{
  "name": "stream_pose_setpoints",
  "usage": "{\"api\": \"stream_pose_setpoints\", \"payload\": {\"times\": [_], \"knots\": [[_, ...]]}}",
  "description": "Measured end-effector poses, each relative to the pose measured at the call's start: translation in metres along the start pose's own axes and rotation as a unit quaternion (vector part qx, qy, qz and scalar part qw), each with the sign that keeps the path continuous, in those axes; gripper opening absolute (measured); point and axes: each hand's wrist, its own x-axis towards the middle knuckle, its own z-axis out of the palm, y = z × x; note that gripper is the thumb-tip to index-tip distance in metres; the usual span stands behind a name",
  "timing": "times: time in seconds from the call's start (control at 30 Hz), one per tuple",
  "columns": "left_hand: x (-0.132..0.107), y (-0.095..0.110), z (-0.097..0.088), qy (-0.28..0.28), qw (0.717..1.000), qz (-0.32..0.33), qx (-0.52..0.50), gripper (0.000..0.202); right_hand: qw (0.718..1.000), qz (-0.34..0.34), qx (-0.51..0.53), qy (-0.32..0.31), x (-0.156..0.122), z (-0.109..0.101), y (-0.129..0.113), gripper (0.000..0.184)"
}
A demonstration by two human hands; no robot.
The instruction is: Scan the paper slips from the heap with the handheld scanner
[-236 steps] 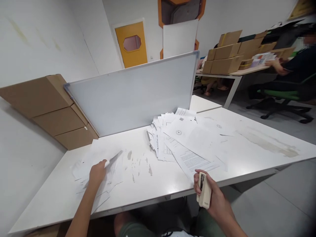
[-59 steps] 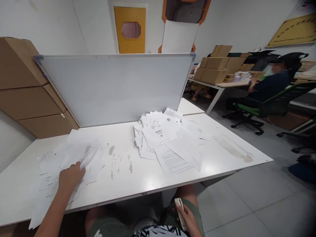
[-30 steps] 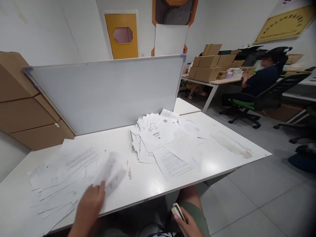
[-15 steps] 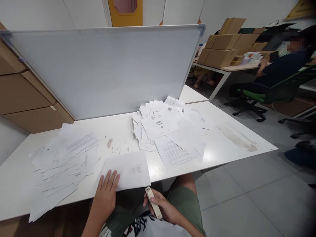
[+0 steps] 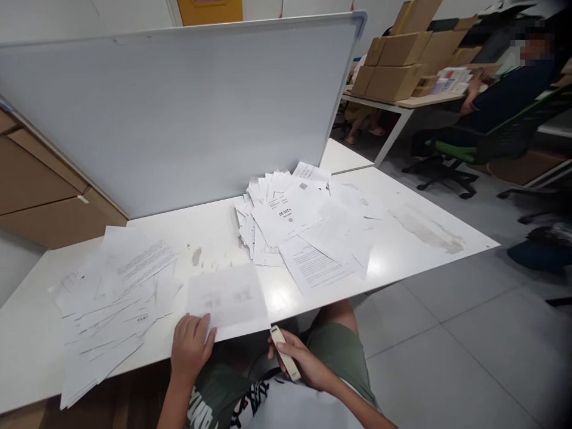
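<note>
Cream stapler (image 5: pixel 286 357) fills right grip (image 5: pixel 306 359); white paper (image 5: pixel 232 296) lies partly under loose left hand (image 5: pixel 191 345).

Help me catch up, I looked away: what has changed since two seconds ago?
The left hand has brought a sheet rightward from the left paper pile to the near edge of the table, and rests on it. The right hand, still holding the stapler, has moved left, near the sheet's corner. The right paper pile and whiteboard stayed put.
</note>
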Motion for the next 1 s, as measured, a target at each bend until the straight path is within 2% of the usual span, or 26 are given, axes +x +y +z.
{"api": "stream_pose_setpoints", "payload": {"times": [0.07,0.1,0.27,0.43,0.53,0.63,0.73,0.87,1.0], "knots": [[-0.002,-0.001,-0.002,0.063,0.997,0.032,0.010,0.034,1.000,0.001,-0.001,-0.006,0.001,0.002,0.002,0.042],[-0.001,-0.001,-0.003,0.066,0.997,0.043,0.013,0.035,1.000,0.000,-0.004,-0.009,0.001,0.003,0.002,0.042],[0.004,-0.003,-0.005,-0.034,0.996,0.086,-0.009,0.032,1.000,-0.001,-0.009,-0.021,0.001,0.006,-0.001,0.041],[0.006,-0.004,-0.007,-0.053,0.994,0.092,-0.026,0.028,0.998,0.017,-0.001,-0.059,0.002,0.012,0.000,0.044],[0.008,-0.001,-0.011,-0.085,0.991,0.101,-0.038,0.036,0.996,0.042,0.000,-0.077,0.005,0.019,0.003,0.051],[0.007,0.008,-0.013,-0.108,0.987,0.111,-0.030,0.043,0.996,0.032,0.006,-0.087,0.008,0.026,0.003,0.051],[0.002,0.023,-0.014,-0.089,0.988,0.121,-0.030,0.043,0.997,0.013,0.011,-0.080,0.009,0.030,0.000,0.054],[-0.005,0.044,-0.012,-0.029,0.992,0.109,-0.048,0.046,0.997,0.015,-0.018,-0.080,0.007,0.033,-0.008,0.062],[-0.009,0.055,-0.011,-0.016,0.993,0.096,-0.066,0.048,0.998,-0.003,-0.033,-0.048,0.007,0.031,-0.008,0.068]]}}
